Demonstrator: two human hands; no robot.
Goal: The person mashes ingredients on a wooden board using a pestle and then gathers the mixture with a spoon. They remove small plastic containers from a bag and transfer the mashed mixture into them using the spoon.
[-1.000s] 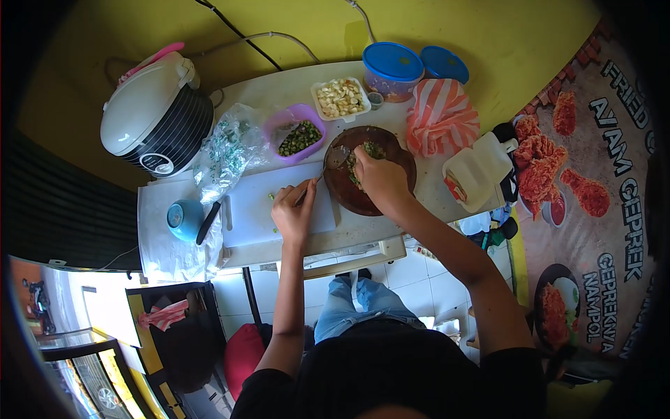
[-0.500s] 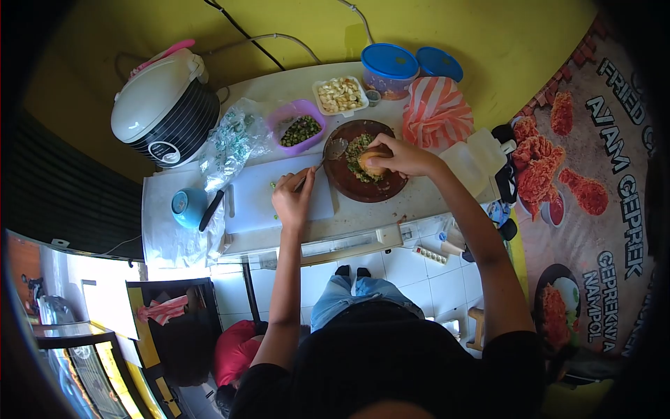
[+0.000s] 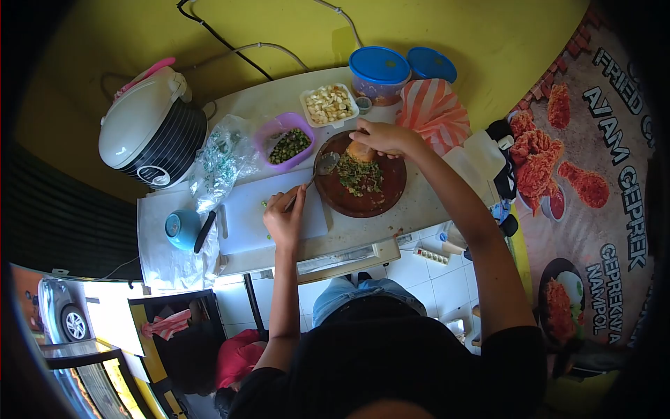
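My left hand (image 3: 283, 216) is closed around the handle of a metal spoon (image 3: 326, 165), whose bowl lies over the left side of a brown, shallow mortar (image 3: 349, 204). A heap of crushed green and pale bits (image 3: 360, 176) sits in the middle of the mortar. At its far side, my right hand (image 3: 382, 138) grips a light-brown pestle (image 3: 359, 152), the rounded end down by the heap. Beneath my left hand is a white cutting board (image 3: 272, 202) with a few green scraps.
A purple tub (image 3: 279, 165) of chopped greens and a white tray (image 3: 307, 110) of pale pieces stand behind the mortar. Leftward are a rice cooker (image 3: 150, 133), blue bowl (image 3: 183, 229) and knife (image 3: 205, 232). A striped bag (image 3: 433, 115) and blue-lidded tub (image 3: 380, 66) stand back right.
My right hand has moved the pestle from the heap's middle to the mortar's far side, exposing the crushed mix. The spoon stays at the left side; the whole view has shifted slightly.
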